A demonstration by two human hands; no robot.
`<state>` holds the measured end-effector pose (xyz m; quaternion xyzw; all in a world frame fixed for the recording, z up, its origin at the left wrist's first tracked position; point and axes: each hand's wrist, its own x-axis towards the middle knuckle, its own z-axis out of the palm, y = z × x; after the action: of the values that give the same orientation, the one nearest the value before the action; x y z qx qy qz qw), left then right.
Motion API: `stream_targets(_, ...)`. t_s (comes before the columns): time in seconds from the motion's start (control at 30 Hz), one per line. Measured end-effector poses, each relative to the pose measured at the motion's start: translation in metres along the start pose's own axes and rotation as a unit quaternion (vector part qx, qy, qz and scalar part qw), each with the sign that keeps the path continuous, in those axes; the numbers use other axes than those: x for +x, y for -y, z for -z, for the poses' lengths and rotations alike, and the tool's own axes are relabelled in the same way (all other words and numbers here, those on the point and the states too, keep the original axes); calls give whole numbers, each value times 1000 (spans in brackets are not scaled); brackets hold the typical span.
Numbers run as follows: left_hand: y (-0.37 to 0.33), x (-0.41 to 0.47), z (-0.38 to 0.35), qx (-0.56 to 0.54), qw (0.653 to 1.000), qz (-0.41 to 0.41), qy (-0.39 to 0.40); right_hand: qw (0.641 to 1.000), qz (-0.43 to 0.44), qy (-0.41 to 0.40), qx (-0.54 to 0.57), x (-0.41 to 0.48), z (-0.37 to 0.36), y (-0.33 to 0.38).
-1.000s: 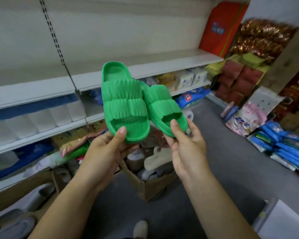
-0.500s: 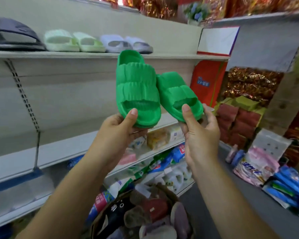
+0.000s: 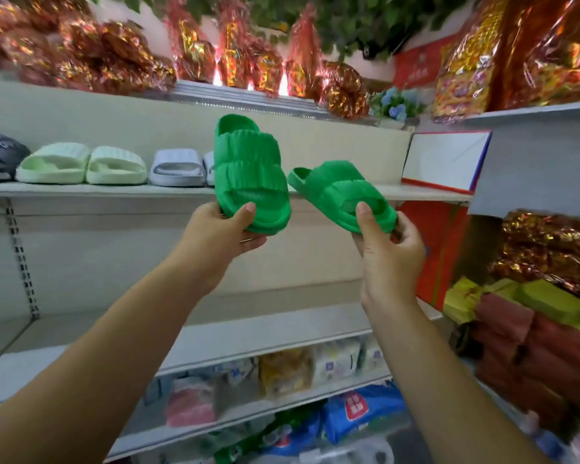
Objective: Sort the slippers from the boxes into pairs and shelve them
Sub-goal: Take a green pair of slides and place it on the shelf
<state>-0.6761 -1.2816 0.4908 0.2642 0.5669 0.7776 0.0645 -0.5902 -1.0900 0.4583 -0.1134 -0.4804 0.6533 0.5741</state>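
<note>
Left hand (image 3: 222, 229): gripping upright green slipper (image 3: 248, 169) by its toe.
Right hand (image 3: 390, 251): pinching tilted green slipper (image 3: 344, 192) by its toe.
Shelf (image 3: 81, 189): carrying pale slippers (image 3: 114, 165).

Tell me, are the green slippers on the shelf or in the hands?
In the hands. The left hand grips one green slipper, the right hand pinches the other green slipper, both held in front of the shelf.
</note>
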Motion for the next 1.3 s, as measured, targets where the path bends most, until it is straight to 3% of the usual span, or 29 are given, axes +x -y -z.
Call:
stream_targets(0.2,8,59,-43,30,998,47,-14,997,3,33,-69,86,-13,-23)
stream_targets(0.37,16,99,-62,26,995,93,-9,972,40,87,-214,112,-28,-35)
stream_targets(0.47,19,118,-66,67,995,53,-57,951,52,139,-272,125,-37,-38)
stream_targets(0.5,21,123,-65,167,981,14,-94,942,55,156,-292,130,-38,-38)
stream_targets(0.57,28,130,-59,420,878,-113,-201,923,62,177,-336,139,-39,-37)
stream_targets(0.6,31,131,-56,487,821,-191,-228,913,75,184,-357,143,-40,-38)
stream_targets(0.63,33,131,-54,518,788,-252,-217,901,93,192,-378,147,-40,-39)
stream_targets(0.7,36,136,-51,541,773,-300,-140,878,125,211,-412,155,-42,-44)
stream_targets(0.77,34,145,-49,594,750,-277,-85,856,139,233,-440,163,-45,-48)
stream_targets(0.87,24,163,-46,687,679,-252,-57,822,158,261,-481,177,-50,-57)
stream_targets(1.0,22,191,-35,753,619,-222,-29,781,161,302,-522,196,-58,-70)
stream_targets(1.17,37,209,-16,767,589,-253,-31,742,185,321,-558,211,-75,-83)
stream_targets(1.3,50,216,-14,782,563,-263,-46,752,195,297,-556,216,-81,-99)
